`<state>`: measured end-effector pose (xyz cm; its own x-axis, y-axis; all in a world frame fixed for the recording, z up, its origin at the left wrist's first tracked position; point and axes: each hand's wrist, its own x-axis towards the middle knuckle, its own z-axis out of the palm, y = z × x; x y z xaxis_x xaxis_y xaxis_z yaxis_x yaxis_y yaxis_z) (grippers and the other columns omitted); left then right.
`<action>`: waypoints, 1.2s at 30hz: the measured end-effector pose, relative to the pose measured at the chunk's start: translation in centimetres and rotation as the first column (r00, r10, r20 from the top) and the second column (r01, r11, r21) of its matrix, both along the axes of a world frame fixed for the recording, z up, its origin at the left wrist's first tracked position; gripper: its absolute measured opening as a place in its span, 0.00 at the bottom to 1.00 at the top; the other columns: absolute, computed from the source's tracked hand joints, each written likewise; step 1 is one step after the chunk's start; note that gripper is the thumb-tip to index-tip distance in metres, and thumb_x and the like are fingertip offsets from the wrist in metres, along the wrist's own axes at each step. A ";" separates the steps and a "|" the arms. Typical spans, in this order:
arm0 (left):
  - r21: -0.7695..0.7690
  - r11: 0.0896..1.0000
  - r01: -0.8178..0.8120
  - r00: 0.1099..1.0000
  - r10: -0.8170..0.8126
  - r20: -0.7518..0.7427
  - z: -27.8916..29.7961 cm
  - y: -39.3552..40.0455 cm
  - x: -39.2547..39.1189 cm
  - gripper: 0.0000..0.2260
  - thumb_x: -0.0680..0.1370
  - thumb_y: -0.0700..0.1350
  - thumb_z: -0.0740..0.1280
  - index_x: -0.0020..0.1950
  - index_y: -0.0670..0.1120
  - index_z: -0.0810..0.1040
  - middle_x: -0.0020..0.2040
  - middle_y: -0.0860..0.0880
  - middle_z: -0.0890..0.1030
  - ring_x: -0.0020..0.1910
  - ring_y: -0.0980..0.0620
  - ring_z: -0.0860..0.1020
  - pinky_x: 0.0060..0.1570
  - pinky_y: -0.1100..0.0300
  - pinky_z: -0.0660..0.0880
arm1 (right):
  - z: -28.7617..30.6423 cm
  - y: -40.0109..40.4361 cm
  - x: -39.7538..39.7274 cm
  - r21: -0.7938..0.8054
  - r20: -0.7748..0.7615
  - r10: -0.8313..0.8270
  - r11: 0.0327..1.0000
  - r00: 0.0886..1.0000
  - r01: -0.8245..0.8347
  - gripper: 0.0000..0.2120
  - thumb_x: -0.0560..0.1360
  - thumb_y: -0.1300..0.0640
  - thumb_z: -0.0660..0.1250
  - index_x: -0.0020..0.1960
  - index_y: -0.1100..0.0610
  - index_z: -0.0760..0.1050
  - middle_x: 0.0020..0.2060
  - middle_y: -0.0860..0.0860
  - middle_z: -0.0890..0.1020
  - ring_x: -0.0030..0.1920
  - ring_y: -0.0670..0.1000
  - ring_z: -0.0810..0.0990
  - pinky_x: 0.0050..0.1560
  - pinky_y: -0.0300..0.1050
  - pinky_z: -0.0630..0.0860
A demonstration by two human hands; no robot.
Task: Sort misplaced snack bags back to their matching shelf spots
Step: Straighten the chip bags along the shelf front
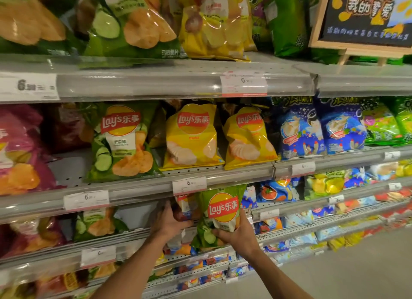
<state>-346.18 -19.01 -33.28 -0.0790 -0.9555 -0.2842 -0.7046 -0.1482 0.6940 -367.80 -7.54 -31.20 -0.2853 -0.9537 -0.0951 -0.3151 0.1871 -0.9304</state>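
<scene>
My right hand point(238, 234) grips the lower part of a green cucumber Lay's bag point(219, 211), held upright in front of the third shelf. My left hand point(169, 220) holds a white and dark red bag point(186, 206) standing on that shelf just left of the green one. Another green cucumber bag point(121, 142) stands on the shelf above, to the left of two yellow Lay's bags point(191, 135). A further green bag point(95, 224) sits on the third shelf at the left.
Grey shelf rails with price tags point(189, 185) run across the view. Purple bags point(20, 151) fill the left side, blue bags point(323, 129) and light green ones the right. A framed chalkboard sign point(365, 17) stands top right. The aisle floor point(356, 272) is at the lower right.
</scene>
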 end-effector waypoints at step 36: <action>-0.300 0.860 0.412 0.690 -0.080 0.720 -1.7 7.3 16.3 0.25 0.82 0.53 0.51 0.77 0.45 0.61 0.72 0.46 0.65 0.75 0.43 0.58 0.77 0.47 0.51 | -2.4 -12.8 21.2 0.156 -0.113 0.123 0.982 0.986 -0.104 0.30 0.65 0.48 0.83 0.61 0.55 0.75 0.52 0.49 0.84 0.54 0.52 0.83 0.55 0.49 0.82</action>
<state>-329.87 -11.66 -34.98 -0.2792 -0.9588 0.0520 -0.9601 0.2781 -0.0279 -346.57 -20.31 -33.63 -0.1941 -0.9583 -0.2096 -0.4511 0.2769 -0.8485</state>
